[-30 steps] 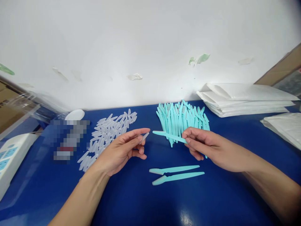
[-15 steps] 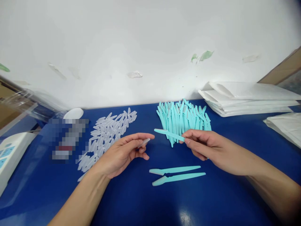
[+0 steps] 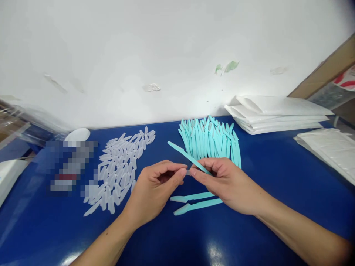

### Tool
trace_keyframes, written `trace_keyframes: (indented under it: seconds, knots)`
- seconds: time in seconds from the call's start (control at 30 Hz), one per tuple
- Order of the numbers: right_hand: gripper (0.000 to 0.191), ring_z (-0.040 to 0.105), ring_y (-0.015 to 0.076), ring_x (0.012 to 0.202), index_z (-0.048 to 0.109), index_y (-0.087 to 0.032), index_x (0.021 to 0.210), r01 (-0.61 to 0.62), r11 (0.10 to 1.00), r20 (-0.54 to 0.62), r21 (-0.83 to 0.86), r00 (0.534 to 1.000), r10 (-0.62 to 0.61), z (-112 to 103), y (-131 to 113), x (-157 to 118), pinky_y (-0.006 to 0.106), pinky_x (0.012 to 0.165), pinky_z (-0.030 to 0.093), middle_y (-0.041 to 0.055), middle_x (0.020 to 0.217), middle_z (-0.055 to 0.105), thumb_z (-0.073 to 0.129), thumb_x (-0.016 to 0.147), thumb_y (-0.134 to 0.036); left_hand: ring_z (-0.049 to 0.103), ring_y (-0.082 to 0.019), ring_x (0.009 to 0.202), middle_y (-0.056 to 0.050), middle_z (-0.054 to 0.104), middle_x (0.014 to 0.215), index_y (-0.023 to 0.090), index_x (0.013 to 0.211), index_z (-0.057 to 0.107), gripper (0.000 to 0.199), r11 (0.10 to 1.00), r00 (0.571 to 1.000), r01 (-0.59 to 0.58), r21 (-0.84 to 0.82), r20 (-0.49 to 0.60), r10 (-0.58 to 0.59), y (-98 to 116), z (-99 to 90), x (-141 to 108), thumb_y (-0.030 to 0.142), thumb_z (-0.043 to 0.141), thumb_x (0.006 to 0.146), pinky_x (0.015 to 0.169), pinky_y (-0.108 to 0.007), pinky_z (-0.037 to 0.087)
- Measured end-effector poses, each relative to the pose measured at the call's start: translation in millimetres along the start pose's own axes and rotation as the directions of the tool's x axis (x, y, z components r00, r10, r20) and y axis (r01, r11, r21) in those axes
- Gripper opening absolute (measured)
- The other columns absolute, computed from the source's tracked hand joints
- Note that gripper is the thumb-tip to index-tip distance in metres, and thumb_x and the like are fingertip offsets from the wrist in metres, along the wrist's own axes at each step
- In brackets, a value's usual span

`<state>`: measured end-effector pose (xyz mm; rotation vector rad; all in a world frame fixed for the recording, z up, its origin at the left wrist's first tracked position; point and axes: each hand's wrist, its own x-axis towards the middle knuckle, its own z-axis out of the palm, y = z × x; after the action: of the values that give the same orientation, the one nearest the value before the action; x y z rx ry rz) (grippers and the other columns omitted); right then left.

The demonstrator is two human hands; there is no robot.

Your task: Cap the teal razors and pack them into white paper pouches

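My left hand (image 3: 155,190) pinches one end of a small translucent blade cover (image 3: 188,172) between thumb and forefinger. At the cover's other end are the thumb and fingertips of my right hand (image 3: 231,186), which also grips a turquoise eyebrow razor (image 3: 190,158). This razor slants up and left out of the right fingers, its head end free and uncovered. Below the hands, two more razors, an upper one (image 3: 191,197) and a lower one (image 3: 198,206), lie side by side, their right ends partly behind my right hand.
Many loose translucent covers (image 3: 112,179) spread over the blue table (image 3: 166,244) at left. Behind my right hand lies a heap of turquoise razors (image 3: 206,138). White packets (image 3: 277,111) are stacked at back right, another white packet (image 3: 330,151) nearer. A white round lid-like thing (image 3: 77,136) stands at left.
My hands have come together, and the cover from my left hand now sits between both hands' fingertips. The razor in my right hand has tilted more steeply. The camera view has turned slightly right.
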<state>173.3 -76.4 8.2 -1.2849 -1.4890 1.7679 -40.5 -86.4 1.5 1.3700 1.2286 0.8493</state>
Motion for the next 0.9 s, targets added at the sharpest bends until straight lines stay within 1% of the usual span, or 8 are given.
trace_keyframes:
  seconds: [0.13,0.2,0.3,0.43,0.53,0.63,0.8,0.9]
  knots:
    - [0.048,0.021,0.0102,0.061,0.042,-0.022,0.070,0.059,0.996,-0.074,-0.069,0.995,-0.064,3.7,5.9,2.1,0.028,0.052,0.019,-0.0072,0.067,0.025,0.070,0.097,-0.051,0.065,-0.016,0.077,-0.003,0.076,0.086,0.022,0.098,0.082,0.015,0.989,0.997,0.002,0.147,0.070,-0.012,4.0,0.7,-4.0,0.034,0.075,0.097,0.068,-0.025,0.050]
    - [0.049,0.025,0.0106,0.061,0.041,-0.022,0.071,0.078,0.987,-0.088,-0.140,0.992,-0.090,3.7,6.2,1.3,0.028,0.052,0.020,-0.0066,0.068,0.027,0.066,0.099,-0.053,0.063,-0.015,0.076,-0.002,0.075,0.084,0.022,0.105,0.080,0.018,0.990,0.994,0.047,0.129,0.091,-0.059,3.0,-4.0,-2.4,0.037,0.076,0.097,0.066,-0.023,0.049]
    - [0.041,0.028,0.0117,0.060,0.054,-0.023,0.083,0.092,0.969,-0.131,-0.229,0.984,-0.124,-1.4,4.8,-1.9,0.028,0.053,0.025,-0.0063,0.068,0.031,0.056,0.104,-0.058,0.066,-0.013,0.074,-0.001,0.076,0.087,0.022,0.123,0.076,0.037,0.987,0.990,0.137,-0.082,0.055,-0.132,-1.4,-16.0,5.2,0.039,0.084,0.091,0.065,-0.021,0.053]
    - [0.041,0.030,0.0128,0.062,0.062,-0.024,0.096,0.094,0.961,-0.148,-0.259,0.980,-0.136,-16.1,4.9,-4.5,0.029,0.056,0.030,-0.0055,0.071,0.035,0.050,0.106,-0.062,0.072,-0.013,0.070,-0.004,0.079,0.085,0.016,0.102,0.077,0.030,0.880,0.961,0.222,-0.420,-0.055,-0.269,-5.1,-32.1,16.5,0.035,0.091,0.084,0.067,-0.022,0.061]
    - [0.039,0.030,0.0132,0.063,0.062,-0.024,0.094,0.081,0.969,-0.103,-0.235,0.989,-0.108,-23.5,7.0,-3.0,0.029,0.056,0.029,-0.0052,0.072,0.037,0.056,0.103,-0.062,0.075,-0.015,0.070,-0.005,0.079,0.080,0.016,0.113,0.077,0.036,0.823,0.947,0.232,-0.519,-0.072,-0.312,-3.2,-34.6,18.1,0.024,0.092,0.082,0.067,-0.023,0.065]
    - [0.041,0.028,0.0127,0.061,0.061,-0.024,0.089,0.060,0.978,-0.087,-0.199,0.993,-0.078,-22.4,9.0,-1.0,0.028,0.054,0.027,-0.0054,0.070,0.035,0.058,0.102,-0.062,0.074,-0.013,0.068,-0.004,0.079,0.080,0.016,0.128,0.076,0.045,0.802,0.953,0.246,-0.545,-0.017,-0.304,-1.3,-28.6,14.8,0.020,0.089,0.085,0.065,-0.022,0.065]
    - [0.042,0.022,0.0119,0.056,0.067,-0.024,0.096,0.021,0.988,-0.068,-0.154,0.997,-0.032,-14.7,10.5,1.1,0.028,0.049,0.021,-0.0072,0.065,0.027,0.057,0.101,-0.064,0.075,-0.015,0.070,-0.004,0.076,0.082,0.014,0.110,0.081,0.027,0.755,0.949,0.306,-0.580,0.128,-0.287,-3.3,-21.1,11.4,0.020,0.088,0.085,0.066,-0.025,0.068]
    - [0.040,0.027,0.0132,0.061,0.068,-0.025,0.096,0.024,0.976,-0.093,-0.216,0.995,-0.046,-14.8,12.6,1.6,0.029,0.053,0.025,-0.0049,0.069,0.033,0.057,0.101,-0.063,0.074,-0.015,0.065,-0.002,0.072,0.077,0.017,0.107,0.077,0.022,0.742,0.945,0.324,-0.588,0.170,-0.278,-2.6,-23.8,11.8,0.020,0.084,0.087,0.063,-0.026,0.068]
